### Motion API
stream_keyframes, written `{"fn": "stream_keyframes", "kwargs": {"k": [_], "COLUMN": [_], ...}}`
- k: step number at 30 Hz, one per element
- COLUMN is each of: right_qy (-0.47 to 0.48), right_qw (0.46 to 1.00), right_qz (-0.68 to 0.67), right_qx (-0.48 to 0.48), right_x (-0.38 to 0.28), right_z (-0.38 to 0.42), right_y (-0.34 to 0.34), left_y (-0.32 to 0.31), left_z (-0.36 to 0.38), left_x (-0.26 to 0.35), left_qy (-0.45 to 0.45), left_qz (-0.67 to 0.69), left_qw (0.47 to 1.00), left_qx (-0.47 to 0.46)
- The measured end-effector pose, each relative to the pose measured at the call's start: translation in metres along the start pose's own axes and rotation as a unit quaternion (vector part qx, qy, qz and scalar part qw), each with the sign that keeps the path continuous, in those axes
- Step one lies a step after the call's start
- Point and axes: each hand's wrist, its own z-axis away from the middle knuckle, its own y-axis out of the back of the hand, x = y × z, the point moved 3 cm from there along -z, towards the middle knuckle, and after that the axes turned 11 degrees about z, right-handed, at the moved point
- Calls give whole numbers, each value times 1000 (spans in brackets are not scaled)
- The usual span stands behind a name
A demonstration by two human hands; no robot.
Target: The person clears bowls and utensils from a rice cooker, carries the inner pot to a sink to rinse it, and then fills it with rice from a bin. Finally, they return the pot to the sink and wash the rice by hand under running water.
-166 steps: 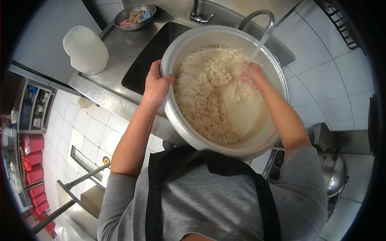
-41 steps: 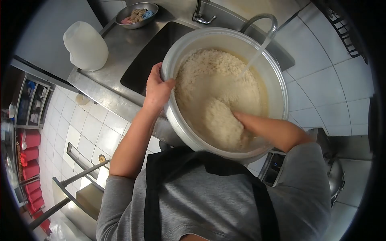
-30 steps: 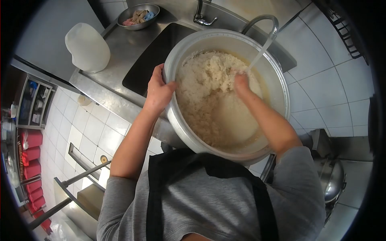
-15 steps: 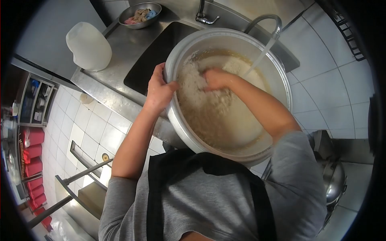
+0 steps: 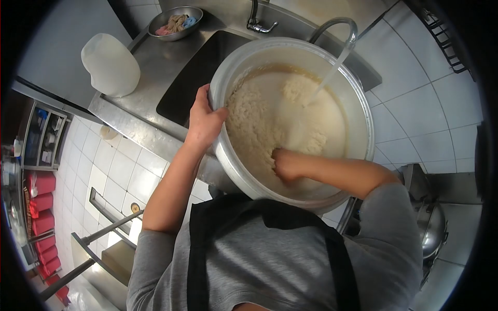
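A large metal pot (image 5: 223, 139), tilted toward me, holds cloudy water and pale rice (image 5: 248, 111). My left hand (image 5: 204, 120) grips its left rim, with the thumb over the edge. Inside the pot, my right hand (image 5: 288, 165) is sunk in the rice and water near the front; its fingers are mostly hidden. A stream of water (image 5: 332, 72) falls from the curved faucet (image 5: 351, 33) into the far right part of the pot, where a mound of rice (image 5: 296, 89) breaks the surface.
A dark sink basin (image 5: 181, 85) lies left of the pot in a steel counter (image 5: 129, 124). On that counter stand a translucent plastic jug (image 5: 111, 65) and a metal bowl (image 5: 176, 35) with coloured cloths. A second tap (image 5: 261, 25) is behind. Red bins (image 5: 42, 207) line the far left.
My right hand has moved from the far left part of the pot toward its front, sweeping through the rice. My left hand keeps its hold on the rim.
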Motion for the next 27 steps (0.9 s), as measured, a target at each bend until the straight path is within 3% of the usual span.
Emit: {"fn": "stream_keyframes", "kwargs": {"k": [2,4,6,8,10,12,14,16,18,20,22,24,26,27], "right_qy": [-30,-170,-232,-292,-390,-338,-479,-401,-350,-271,-226,-251,-246,-256], "right_qw": [992,978,957,931,897,932,845,831,710,610,534,498,486,428], "right_qz": [39,-74,-175,-219,-208,-132,-235,-384,-611,-743,-813,-830,-839,-865], "right_qx": [-117,-97,-13,23,14,-9,-28,34,-22,-47,-53,-9,-2,60], "right_x": [10,43,80,141,191,205,220,208,182,117,89,62,26,16], "right_z": [-25,-46,-54,-87,-74,-13,39,77,97,118,109,72,55,31], "right_y": [31,35,33,-14,-33,-27,-50,-73,-117,-81,-120,-156,-81,-89], "left_y": [0,0,1,1,1,1,0,0,-1,-2,-2,-2,-3,-3], "left_z": [1,0,1,2,2,2,1,0,0,1,1,0,1,1], "left_x": [2,1,-1,2,4,3,0,-2,-5,-3,-3,-5,-4,-3], "left_qy": [5,3,-7,4,5,-4,-9,-12,-11,-6,-5,-8,-13,-17], "left_qz": [-7,-7,0,30,50,61,71,80,87,90,90,90,105,113], "left_qw": [1000,1000,1000,999,999,998,997,997,996,996,996,996,994,993], "left_qx": [-2,-4,-3,-12,-16,-15,-10,-5,2,7,10,13,12,12]}}
